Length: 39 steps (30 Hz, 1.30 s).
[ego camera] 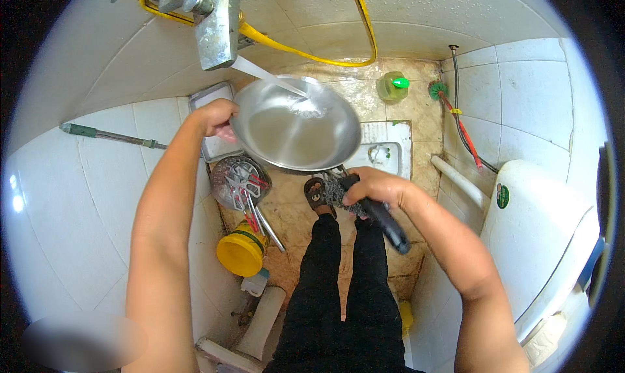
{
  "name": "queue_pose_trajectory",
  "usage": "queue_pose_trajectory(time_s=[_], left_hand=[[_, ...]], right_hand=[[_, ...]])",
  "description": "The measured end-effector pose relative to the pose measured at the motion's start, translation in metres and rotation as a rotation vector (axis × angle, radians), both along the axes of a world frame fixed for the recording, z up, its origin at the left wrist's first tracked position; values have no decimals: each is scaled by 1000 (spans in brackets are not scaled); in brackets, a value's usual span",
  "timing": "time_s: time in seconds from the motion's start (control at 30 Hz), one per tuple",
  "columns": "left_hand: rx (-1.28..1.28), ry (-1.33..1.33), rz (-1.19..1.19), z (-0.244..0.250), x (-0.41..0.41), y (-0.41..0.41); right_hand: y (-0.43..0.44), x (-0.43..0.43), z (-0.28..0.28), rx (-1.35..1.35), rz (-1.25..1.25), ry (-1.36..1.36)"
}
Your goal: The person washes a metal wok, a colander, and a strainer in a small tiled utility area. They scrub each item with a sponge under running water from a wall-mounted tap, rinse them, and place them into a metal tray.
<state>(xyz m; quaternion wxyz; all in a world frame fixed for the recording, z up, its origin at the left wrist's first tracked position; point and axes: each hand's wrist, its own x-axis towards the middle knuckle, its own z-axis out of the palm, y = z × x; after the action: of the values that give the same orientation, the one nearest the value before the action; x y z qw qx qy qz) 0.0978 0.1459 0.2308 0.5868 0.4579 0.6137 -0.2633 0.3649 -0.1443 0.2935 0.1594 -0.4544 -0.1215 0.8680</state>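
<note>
A wide stainless steel pan (288,133) is held up in front of me under running water. The stream comes from a metal tap (217,36) and strikes the inside of the pan near its far wall. My left hand (218,121) grips the pan's left rim; some of its fingers are hidden. At the near right, my right hand (376,187) is closed around the black handle (385,224). A grey metal scouring pad (336,191) is pressed against the handle in that same hand.
On the left stand a bowl (219,182) of red-handled utensils, a yellow bucket (239,255) and a tray (212,146). A white squat toilet (403,150) lies beyond my feet. A green-capped bottle (393,87), a red-handled brush (459,119) and a white tank (532,246) are to the right. A yellow hose (302,53) loops above.
</note>
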Motion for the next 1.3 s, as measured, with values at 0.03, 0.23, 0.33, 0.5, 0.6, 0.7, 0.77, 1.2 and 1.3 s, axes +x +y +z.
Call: queue_pose_trajectory(time_s=[0.03, 0.23, 0.33, 0.5, 0.6, 0.7, 0.77, 1.2, 1.3], left_hand=[[100, -83, 20, -3, 8, -8], [321, -392, 198, -54, 68, -63], [325, -286, 460, -98, 59, -80], [38, -598, 966, -76, 113, -119], [-101, -791, 1086, -62, 96, -114], [45, -777, 913, -26, 75, -107], [280, -573, 785, 23, 82, -116], [309, -112, -19, 55, 40, -75], [172, -102, -88, -1, 39, -80]], right_hand=[[-6, -4, 5, 101, 38, -152], [-61, -25, 8, 357, 92, -903], [-71, -37, 21, 482, 107, -1114], [-96, 0, 2, 643, 224, -1395], [-92, 32, -30, 717, 163, -1348], [-77, 49, -66, 696, 51, -1212], [-74, 50, -97, 734, 1, -1150], [-58, -3, 4, 271, 96, -421], [-47, 0, 56, 177, 218, -546]])
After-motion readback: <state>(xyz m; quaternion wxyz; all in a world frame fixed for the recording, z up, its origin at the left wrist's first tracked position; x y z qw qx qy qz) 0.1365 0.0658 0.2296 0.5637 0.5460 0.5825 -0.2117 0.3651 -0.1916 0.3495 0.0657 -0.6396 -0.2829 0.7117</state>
